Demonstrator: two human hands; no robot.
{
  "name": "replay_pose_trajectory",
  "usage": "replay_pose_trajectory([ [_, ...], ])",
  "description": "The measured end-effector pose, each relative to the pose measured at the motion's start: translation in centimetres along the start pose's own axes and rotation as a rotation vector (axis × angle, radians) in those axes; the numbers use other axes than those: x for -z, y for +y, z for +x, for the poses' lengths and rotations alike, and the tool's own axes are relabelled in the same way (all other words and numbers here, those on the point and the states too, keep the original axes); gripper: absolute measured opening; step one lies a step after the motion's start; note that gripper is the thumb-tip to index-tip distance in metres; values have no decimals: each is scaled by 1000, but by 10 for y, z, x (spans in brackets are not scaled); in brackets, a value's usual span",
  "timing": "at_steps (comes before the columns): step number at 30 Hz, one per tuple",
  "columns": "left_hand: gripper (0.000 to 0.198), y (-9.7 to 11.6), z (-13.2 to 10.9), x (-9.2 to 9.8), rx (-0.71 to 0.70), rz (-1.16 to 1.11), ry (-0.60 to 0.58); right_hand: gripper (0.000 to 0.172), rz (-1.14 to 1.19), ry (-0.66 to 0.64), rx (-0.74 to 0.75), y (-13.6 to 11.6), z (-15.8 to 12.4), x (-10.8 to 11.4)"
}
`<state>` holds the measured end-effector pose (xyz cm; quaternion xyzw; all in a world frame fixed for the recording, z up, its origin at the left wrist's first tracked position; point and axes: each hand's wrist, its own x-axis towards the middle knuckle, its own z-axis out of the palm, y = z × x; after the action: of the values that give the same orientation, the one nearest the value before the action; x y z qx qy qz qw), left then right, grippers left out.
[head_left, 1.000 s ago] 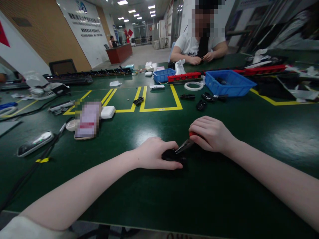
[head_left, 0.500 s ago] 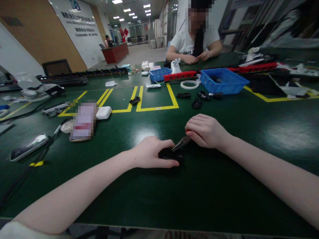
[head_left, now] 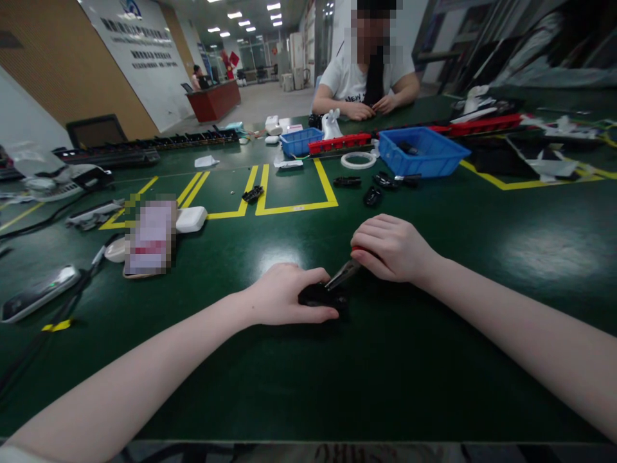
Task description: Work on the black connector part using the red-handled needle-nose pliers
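My left hand (head_left: 284, 297) grips a small black plastic part (head_left: 315, 296) between thumb and fingers, low on the green tabletop (head_left: 385, 373). The part's exact kind is hard to make out in the dark. In my right hand (head_left: 393, 247) is a pair of needle-nose pliers (head_left: 343, 274); most of the handle is hidden in the fist, with a bit of red showing. The pliers slant down to the left, and their tip meets the top of the black part beside my left thumb.
Beyond my hands lie several black parts (head_left: 371, 196), a roll of tape (head_left: 358, 160) and a blue bin (head_left: 421, 152). A phone (head_left: 152, 238) and a white case (head_left: 191, 219) are at left, near a cable (head_left: 81, 289). Across the table sits a person (head_left: 361, 83).
The whole scene has shifted slightly left in view as my head turned. Both hands keep their holds, with the pliers' tip still at the black part.
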<state>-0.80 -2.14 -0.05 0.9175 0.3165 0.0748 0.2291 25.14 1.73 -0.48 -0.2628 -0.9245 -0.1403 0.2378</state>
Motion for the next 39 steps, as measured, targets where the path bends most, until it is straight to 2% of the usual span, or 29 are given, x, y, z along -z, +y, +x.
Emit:
replay_pose_trajectory([
  [11,42,1,0,0,10,6,14,43,71,35,-44,4,-4,-2],
  [27,42,-1,-1,-2,0,8,28,34,85,38,-43,-2,-2,-4],
  [39,41,-1,-1,-2,-3,-3,25,37,80,44,-34,-1,-1,-3],
])
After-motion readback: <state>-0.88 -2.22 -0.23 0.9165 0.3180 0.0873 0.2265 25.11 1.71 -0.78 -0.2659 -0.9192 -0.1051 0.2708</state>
